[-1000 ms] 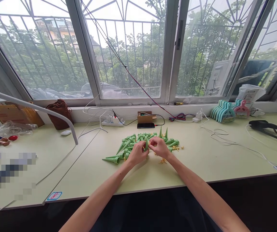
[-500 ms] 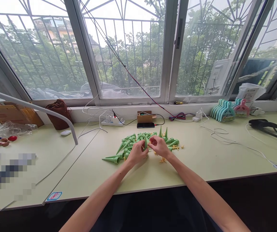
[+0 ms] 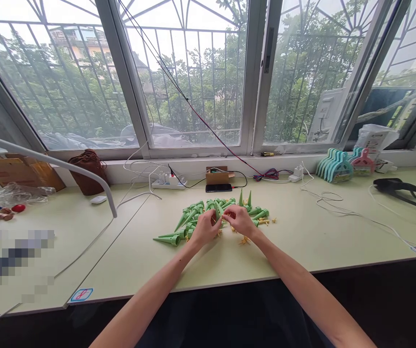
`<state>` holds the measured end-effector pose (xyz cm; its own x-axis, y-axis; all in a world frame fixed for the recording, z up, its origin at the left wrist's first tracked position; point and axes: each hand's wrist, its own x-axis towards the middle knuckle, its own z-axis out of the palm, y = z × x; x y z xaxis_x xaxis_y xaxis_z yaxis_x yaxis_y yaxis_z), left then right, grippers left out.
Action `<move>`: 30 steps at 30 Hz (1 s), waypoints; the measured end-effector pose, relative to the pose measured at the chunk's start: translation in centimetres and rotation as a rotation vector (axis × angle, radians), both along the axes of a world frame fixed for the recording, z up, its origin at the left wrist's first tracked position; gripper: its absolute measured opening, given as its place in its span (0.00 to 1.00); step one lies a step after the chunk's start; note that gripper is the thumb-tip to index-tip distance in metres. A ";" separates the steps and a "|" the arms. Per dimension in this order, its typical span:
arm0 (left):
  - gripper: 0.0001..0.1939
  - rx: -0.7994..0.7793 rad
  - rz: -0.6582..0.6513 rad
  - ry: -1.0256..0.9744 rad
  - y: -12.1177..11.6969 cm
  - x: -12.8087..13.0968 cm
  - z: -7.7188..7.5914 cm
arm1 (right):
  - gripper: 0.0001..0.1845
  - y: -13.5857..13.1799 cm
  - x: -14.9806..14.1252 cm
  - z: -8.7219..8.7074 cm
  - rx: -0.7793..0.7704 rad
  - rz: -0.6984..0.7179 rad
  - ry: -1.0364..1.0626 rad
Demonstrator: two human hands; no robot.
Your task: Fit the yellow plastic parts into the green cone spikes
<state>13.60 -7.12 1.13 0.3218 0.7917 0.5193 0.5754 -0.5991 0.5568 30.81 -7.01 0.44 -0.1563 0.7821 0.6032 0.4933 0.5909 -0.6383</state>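
My left hand [image 3: 207, 228] is closed around a green plant watering spike [image 3: 218, 210], a ribbed cone whose tip points up and leans left. From the right, my right hand [image 3: 239, 220] meets it with fingers pinched at the spike's side; what they pinch is hidden. Behind and to the left of both hands spreads a pile of similar green spikes [image 3: 193, 211], several with round caps. Two spikes [image 3: 250, 198] stand tip up beyond my right hand. Small yellow branched plastic pieces [image 3: 244, 240] lie below my right wrist, and more yellow pieces [image 3: 264, 222] lie right of it.
At the back are a phone [image 3: 218, 188], a small cardboard box [image 3: 217, 177] and a power strip [image 3: 169, 182]. A white lamp arm [image 3: 95, 178] curves in from the left. Teal hangers [image 3: 334, 166] and a black strapped device [image 3: 399, 188] lie to the right, with white cables between.
The spike in my left hand has tipped to the left and slightly away. My right fingers have stayed close to its side; both arms are nearly still.
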 end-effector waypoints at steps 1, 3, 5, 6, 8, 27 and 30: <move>0.12 0.000 0.001 0.001 0.0 0.0 0.0 | 0.08 -0.1 0.0 0.1 -0.011 0.002 0.000; 0.12 0.002 0.001 0.000 -0.1 0.1 0.1 | 0.10 -0.2 -0.1 0.1 -0.035 0.006 0.000; 0.12 0.001 -0.001 -0.008 -0.1 0.1 0.1 | 0.12 -0.3 -0.1 0.2 -0.052 0.000 0.001; 0.12 0.000 -0.002 -0.013 -0.1 0.1 0.1 | 0.12 -0.4 -0.1 0.2 -0.058 -0.007 0.005; 0.11 -0.003 0.000 -0.017 0.0 0.1 0.0 | 0.12 -0.4 -0.1 0.2 -0.071 -0.020 0.020; 0.11 -0.083 0.023 -0.106 0.4 0.1 -0.2 | 0.10 -1.0 -0.4 0.6 -0.180 0.119 0.132; 0.12 -0.091 0.023 -0.112 0.4 0.1 -0.1 | 0.10 -0.9 -0.4 0.5 -0.188 0.135 0.151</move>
